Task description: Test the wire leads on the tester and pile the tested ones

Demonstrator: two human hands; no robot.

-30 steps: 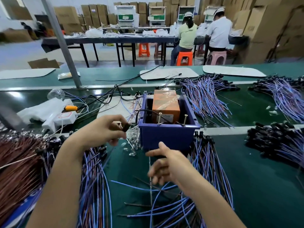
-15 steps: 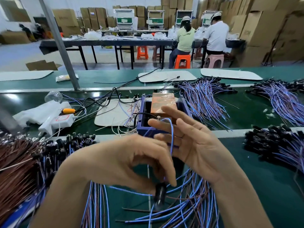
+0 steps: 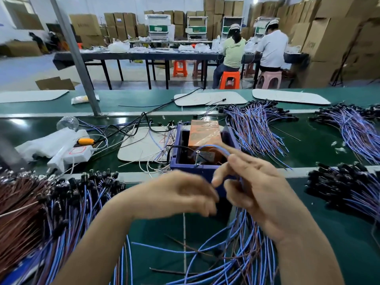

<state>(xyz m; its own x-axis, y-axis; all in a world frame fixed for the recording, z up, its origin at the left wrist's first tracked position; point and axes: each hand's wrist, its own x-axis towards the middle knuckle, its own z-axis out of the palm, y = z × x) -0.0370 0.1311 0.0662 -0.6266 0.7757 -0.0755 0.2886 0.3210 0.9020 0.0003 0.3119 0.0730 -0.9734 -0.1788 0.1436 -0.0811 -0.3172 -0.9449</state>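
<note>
The right hand [image 3: 255,188] sits just in front of the tester. I read its thumb and first fingers as pinching a blue lead [image 3: 218,146], with the other fingers loosely curled. The lead arcs up from the fingertips and over the tester's near wall toward a metal pin [image 3: 197,153] standing there. From my seat I cannot tell whether its end touches the pin. The left hand [image 3: 176,195] is close beside the right, knuckles up and fingers curled under. It is smeared by blur, so I cannot tell whether it holds anything.

The tester [image 3: 195,169] is a blue box with an orange block [image 3: 205,132] inside, on the green belt [image 3: 329,233] straight ahead of both hands. Under the right forearm lies a loose pile [image 3: 242,249] of blue leads. To the left is a thick heap [image 3: 70,204] of leads with black plugs, and past it are brown wires [image 3: 18,212]. More bundles [image 3: 349,188] lie well to the right, and a fan [image 3: 257,124] of leads spreads behind the tester. A white pad [image 3: 141,147] lies just left of the tester.
</note>
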